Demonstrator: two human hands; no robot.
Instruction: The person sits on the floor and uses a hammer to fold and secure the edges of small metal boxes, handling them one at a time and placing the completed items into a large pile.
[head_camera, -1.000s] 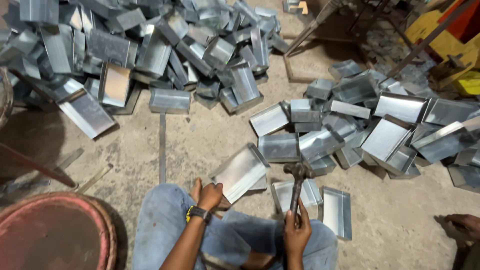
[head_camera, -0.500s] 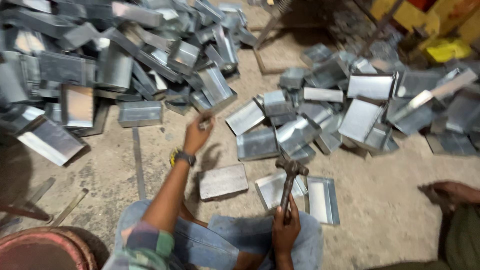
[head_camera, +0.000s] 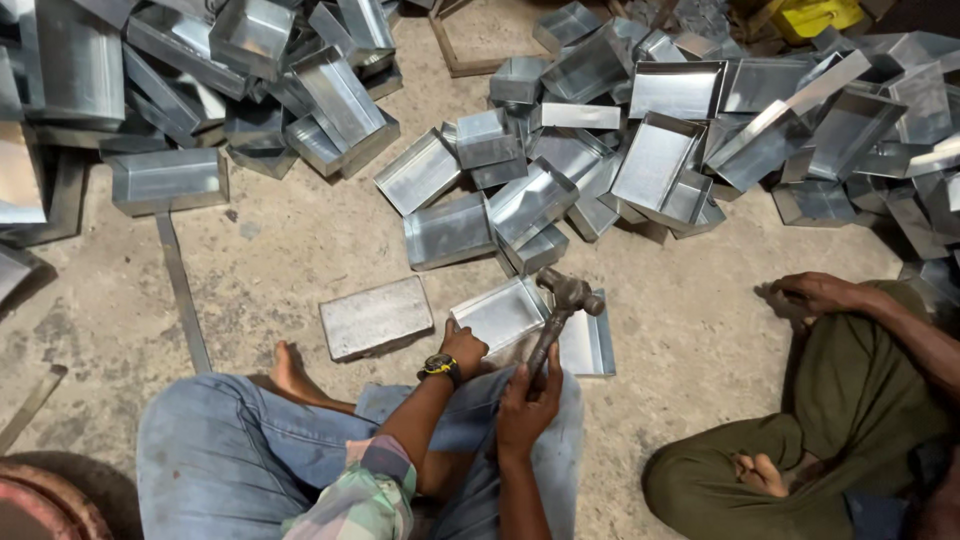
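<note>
Back from its reach toward the far pile, the left hand (head_camera: 463, 347) now rests on the near edge of an open, shallow, rectangular grey sheet-metal tray (head_camera: 498, 315), fingers curled together over its rim. Left of it, an upturned flat grey metal box (head_camera: 376, 317) lies on bare concrete floor (head_camera: 290, 250), open room around it. Just right, the right hand (head_camera: 527, 400) grips a dark-handled steel hammer (head_camera: 558, 312), fingers wrapped tight; its head hangs over the tray's right edge. Farther right, another person's hand (head_camera: 820, 293) rests on the floor.
</note>
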